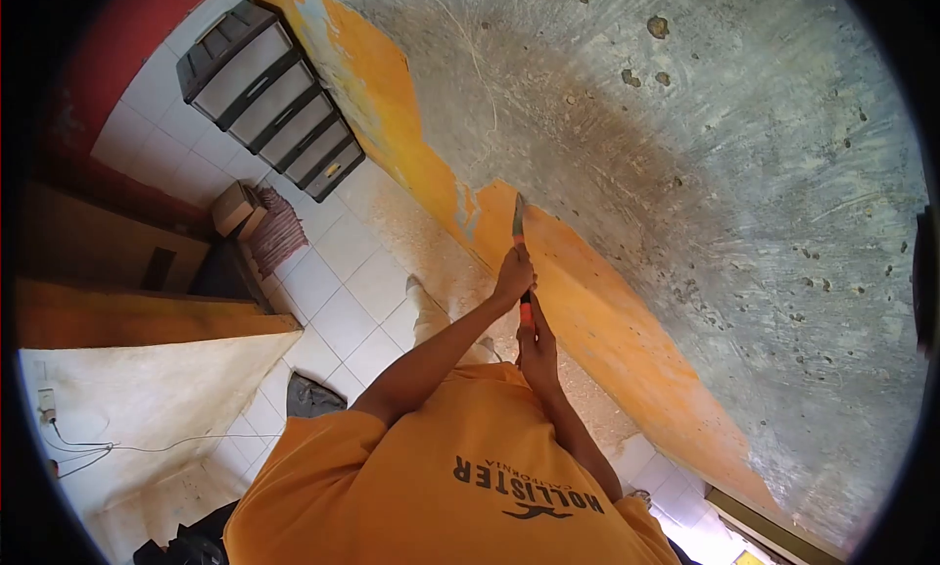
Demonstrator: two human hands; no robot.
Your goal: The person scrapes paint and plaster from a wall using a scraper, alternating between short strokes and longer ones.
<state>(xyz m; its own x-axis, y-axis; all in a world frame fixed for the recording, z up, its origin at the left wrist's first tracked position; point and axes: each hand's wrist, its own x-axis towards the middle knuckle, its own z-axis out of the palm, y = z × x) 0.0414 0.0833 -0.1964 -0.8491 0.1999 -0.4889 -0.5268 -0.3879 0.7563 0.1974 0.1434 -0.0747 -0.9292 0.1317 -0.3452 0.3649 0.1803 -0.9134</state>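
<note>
Both my hands grip a paint scraper (519, 226) with a long red and black handle and a narrow grey metal blade. My left hand (516, 275) is wrapped round the handle just below the blade. Lower down, near the handle's end, my right hand (537, 352) is closed on it too. The blade's tip lies at the wall's orange paint (573, 271), close to its ragged border with bare grey plaster (705, 203). Whether the tip presses on the wall cannot be told.
Paint dust and flakes (431, 237) lie along the wall's foot on white floor tiles (357, 271). A drawer unit (269, 95) stands at upper left, near a cardboard box (235, 210) and a striped cloth (278, 234). A low wall (157, 389) with a cable (186, 447) is left.
</note>
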